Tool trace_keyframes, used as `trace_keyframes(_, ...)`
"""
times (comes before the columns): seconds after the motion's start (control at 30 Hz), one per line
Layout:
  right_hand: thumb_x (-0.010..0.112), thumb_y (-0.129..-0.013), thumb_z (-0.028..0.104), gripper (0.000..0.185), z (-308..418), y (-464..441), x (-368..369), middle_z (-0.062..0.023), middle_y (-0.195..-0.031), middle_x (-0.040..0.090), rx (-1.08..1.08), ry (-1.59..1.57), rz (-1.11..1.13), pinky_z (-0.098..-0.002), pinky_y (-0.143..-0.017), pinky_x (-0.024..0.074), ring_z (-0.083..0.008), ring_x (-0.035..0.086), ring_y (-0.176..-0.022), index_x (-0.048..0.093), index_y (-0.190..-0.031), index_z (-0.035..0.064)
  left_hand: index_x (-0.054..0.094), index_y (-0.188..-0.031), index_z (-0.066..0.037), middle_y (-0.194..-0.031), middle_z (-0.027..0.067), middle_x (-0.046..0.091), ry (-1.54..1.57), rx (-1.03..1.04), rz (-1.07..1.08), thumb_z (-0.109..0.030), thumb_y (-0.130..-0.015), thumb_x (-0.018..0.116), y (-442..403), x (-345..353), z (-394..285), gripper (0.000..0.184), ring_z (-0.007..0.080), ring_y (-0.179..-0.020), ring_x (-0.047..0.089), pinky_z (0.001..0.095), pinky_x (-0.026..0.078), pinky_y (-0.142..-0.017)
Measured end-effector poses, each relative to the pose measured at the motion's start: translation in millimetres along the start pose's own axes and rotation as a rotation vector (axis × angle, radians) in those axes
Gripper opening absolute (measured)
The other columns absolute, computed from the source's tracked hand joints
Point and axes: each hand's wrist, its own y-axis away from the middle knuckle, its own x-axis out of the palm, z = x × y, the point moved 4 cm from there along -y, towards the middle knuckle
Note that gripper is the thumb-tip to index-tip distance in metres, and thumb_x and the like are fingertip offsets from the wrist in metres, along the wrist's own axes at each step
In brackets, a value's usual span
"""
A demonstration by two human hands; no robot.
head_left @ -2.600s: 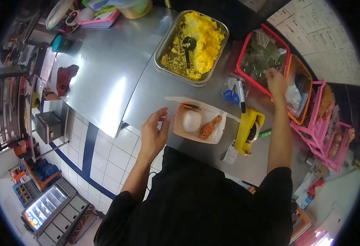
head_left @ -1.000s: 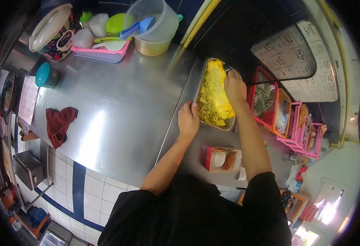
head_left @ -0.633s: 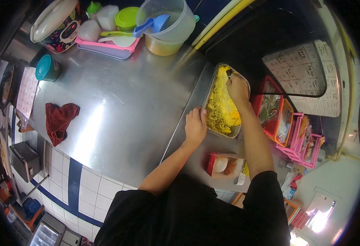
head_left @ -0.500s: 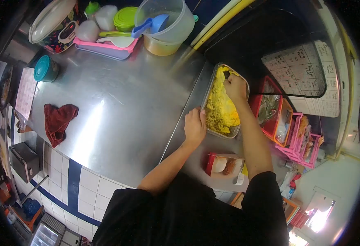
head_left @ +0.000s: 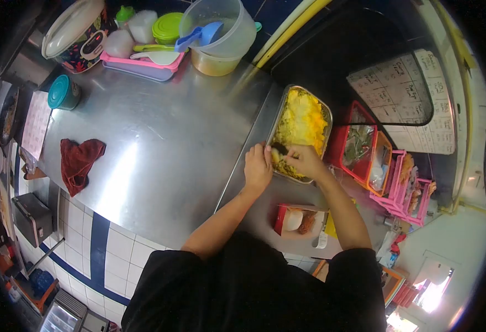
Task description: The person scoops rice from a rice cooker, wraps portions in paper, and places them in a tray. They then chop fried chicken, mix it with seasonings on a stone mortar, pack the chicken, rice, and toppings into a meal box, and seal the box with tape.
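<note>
A metal tray [head_left: 330,145] holds yellow egg-like food [head_left: 307,119] over a greenish, crumbly mix. My right hand [head_left: 305,160] is over the tray's near end, its fingers closed on a black spoon [head_left: 279,148] whose tip lies in the food. My left hand [head_left: 258,166] rests at the tray's left edge, fingers close together against the rim. Below the tray stands an open box [head_left: 280,220] with a white rounded mound [head_left: 293,219] and a brown fried piece [head_left: 306,222] in it.
Red [head_left: 337,145] and orange [head_left: 385,180] baskets with bags stand right of the tray, beside a pink rack [head_left: 398,191]. A red cloth [head_left: 81,166] and teal-lidded tub [head_left: 63,92] lie left. A clear container [head_left: 215,61] stands at the back.
My right hand has moved with the black spoon from the tray's far end to its near left part. My left hand has stayed at the rim, shifting slightly.
</note>
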Motion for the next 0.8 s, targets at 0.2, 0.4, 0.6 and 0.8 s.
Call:
trace_keyframes(0.2, 0.073, -0.094, 0.015, 0.018, -26.3, 10.5, 8.6, -0.0021, -0.069, 0.062, 0.118, -0.526, 0.089, -0.0243, -0.041, 0.0372, -0.0073, 0.05, -0.045, 0.061, -0.085, 0.0046, 0.062, -0.116, 0.001, -0.104, 0.0247, 0.065, 0.064, -0.058, 0.104, -0.029, -0.107, 0.047, -3.9, 2.7, 13.5, 0.034, 0.0446, -0.093, 0.059, 0.0532, 0.046, -0.083)
trace_keyframes(0.4, 0.072, -0.097, 0.016, 0.017, -49.8, 27.1, 6.3, 0.0068, -0.062, 0.045, 0.239, -0.881, 0.108, -0.0208, -0.039, 0.0287, -0.0027, 0.039, -0.045, 0.058, -0.089, 0.0108, 0.057, -0.14, -0.001, -0.126, 0.015, 0.066, 0.581, -0.413, 0.167, -0.054, -0.11, 0.028, 1.6, -36.2, 44.7, 0.067, 0.0249, -0.107, 0.062, 0.0383, 0.049, -0.094)
trace_keyframes(0.6, 0.072, -0.097, 0.016, 0.02, -52.4, 116.1, -40.8, 0.0068, -0.06, 0.045, 0.148, -1.103, -0.163, -0.0221, -0.039, 0.0288, -0.0035, 0.037, -0.043, 0.055, -0.086, 0.0106, 0.065, -0.124, -0.003, -0.103, 0.0052, 0.066, 0.522, -0.4, -0.095, -0.048, -0.109, 0.041, 35.9, -94.5, 20.4, 0.054, 0.0135, -0.088, 0.057, 0.0308, 0.047, -0.077)
trace_keyframes(0.8, 0.07, -0.097, 0.014, 0.02, -54.2, 276.7, -41.3, 0.0057, -0.057, 0.045, 0.115, -1.267, -0.349, -0.0203, -0.037, 0.0278, -0.0019, 0.039, -0.042, 0.055, -0.084, 0.0107, 0.066, -0.083, -0.005, -0.089, 0.0075, 0.067, -0.163, 0.638, 0.498, -0.03, -0.092, 0.073, 145.3, -68.1, -69.3, 0.027, 0.0239, -0.081, 0.062, 0.0371, 0.049, -0.074)
